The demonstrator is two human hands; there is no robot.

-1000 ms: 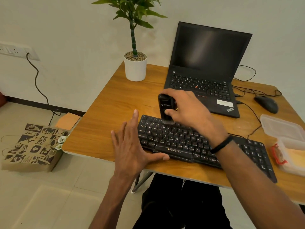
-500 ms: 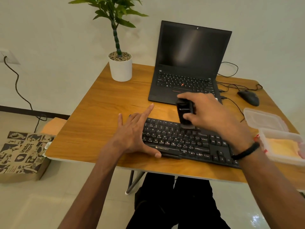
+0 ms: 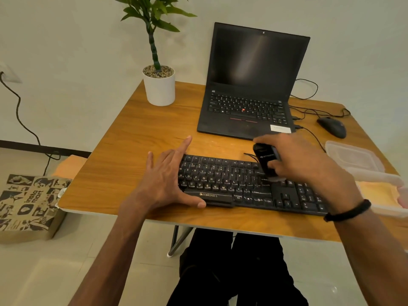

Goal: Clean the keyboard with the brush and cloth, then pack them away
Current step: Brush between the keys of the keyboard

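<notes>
A black keyboard (image 3: 223, 180) lies along the near edge of the wooden table (image 3: 136, 151). My left hand (image 3: 167, 180) rests flat on its left end, fingers straight, thumb along the front edge. My right hand (image 3: 302, 160) grips a small black brush (image 3: 265, 160) upright, its bristles touching the keys right of the middle. An orange cloth (image 3: 379, 189) lies in a clear plastic box (image 3: 397, 206) at the right edge.
An open black laptop (image 3: 249, 111) stands behind the keyboard, with a black mouse (image 3: 332, 127) and cables to its right. A potted plant (image 3: 159, 85) sits at the back left. The box's lid (image 3: 353, 157) lies beside it. A paper bag (image 3: 28, 206) stands on the floor at left.
My right hand has swept the brush rightward along the keys, from the left part to right of the middle. My left hand stays on the keyboard's left end.
</notes>
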